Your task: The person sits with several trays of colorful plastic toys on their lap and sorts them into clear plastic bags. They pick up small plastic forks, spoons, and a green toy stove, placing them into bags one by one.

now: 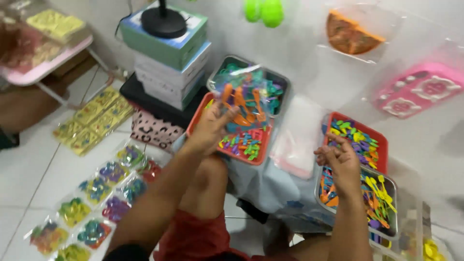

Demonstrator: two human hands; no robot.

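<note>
My left hand (209,129) holds up a small clear plastic bag (241,99) filled with orange and teal plastic toy pieces, over a red tray (200,113) of small coloured bits. My right hand (340,162) hovers with its fingers curled over a metal tray (391,181) holding orange, yellow and purple toy utensils; whether it grips a small piece is unclear. Behind it sits another red tray (382,145) of mixed coloured pieces. A metal tray (282,79) of teal pieces stands behind the bag.
Filled toy packets (92,203) lie in rows on the white tiled floor at left, with yellow packets (94,118) farther back. Stacked boxes (169,58) carry a black stand base. Empty clear bags (299,140) lie between the trays. Packaged toys hang on the wall (415,89).
</note>
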